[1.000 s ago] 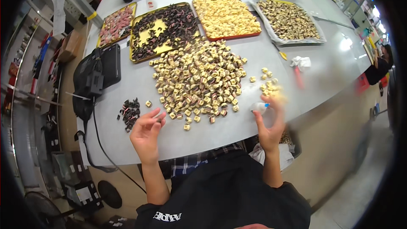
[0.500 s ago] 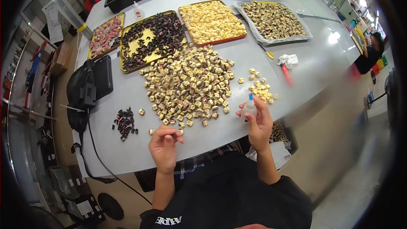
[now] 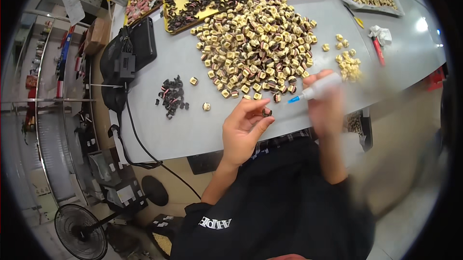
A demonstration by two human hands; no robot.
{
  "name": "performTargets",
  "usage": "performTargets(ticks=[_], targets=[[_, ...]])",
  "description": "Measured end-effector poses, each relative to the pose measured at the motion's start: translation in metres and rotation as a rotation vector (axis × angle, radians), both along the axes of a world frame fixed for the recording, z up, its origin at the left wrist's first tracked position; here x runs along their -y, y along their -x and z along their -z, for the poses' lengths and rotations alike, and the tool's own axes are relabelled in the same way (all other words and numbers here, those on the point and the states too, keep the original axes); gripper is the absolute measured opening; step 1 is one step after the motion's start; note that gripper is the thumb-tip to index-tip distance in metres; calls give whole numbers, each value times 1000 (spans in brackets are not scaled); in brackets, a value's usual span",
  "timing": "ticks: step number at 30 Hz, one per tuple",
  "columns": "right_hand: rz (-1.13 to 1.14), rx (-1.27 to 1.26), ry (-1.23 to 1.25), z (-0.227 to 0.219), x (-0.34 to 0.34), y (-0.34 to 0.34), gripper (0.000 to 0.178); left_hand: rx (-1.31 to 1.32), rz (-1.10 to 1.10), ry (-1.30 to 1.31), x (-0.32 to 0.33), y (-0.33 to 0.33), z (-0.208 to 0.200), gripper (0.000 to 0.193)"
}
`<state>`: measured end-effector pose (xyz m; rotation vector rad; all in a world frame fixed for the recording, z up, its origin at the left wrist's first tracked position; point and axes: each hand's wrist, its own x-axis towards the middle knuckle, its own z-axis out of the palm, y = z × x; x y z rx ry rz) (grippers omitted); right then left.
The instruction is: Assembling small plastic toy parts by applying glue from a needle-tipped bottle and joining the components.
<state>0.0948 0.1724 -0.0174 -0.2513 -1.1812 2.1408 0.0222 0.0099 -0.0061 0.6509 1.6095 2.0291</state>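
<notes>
between left hand [image 3: 243,132] fingers [image 3: 258,127]: small dark part [image 3: 266,112], pinched.

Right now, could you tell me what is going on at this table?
A person at a grey table pinches a small dark ring-shaped part in the left hand. The right hand, blurred, points a small white applicator bottle with a blue tip at that part. A big heap of cream and dark small parts lies ahead, and a little pile of dark parts sits to the left.
</notes>
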Motion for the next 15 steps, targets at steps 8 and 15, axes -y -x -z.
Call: performTargets(ticks=[8, 15], targets=[[-90, -20, 116, 8, 3, -3, 35, -34, 32, -4, 6, 5, 8, 26], [-171, 27, -5, 4, 3, -4, 47, -118, 115, -7, 8, 9, 9, 31]])
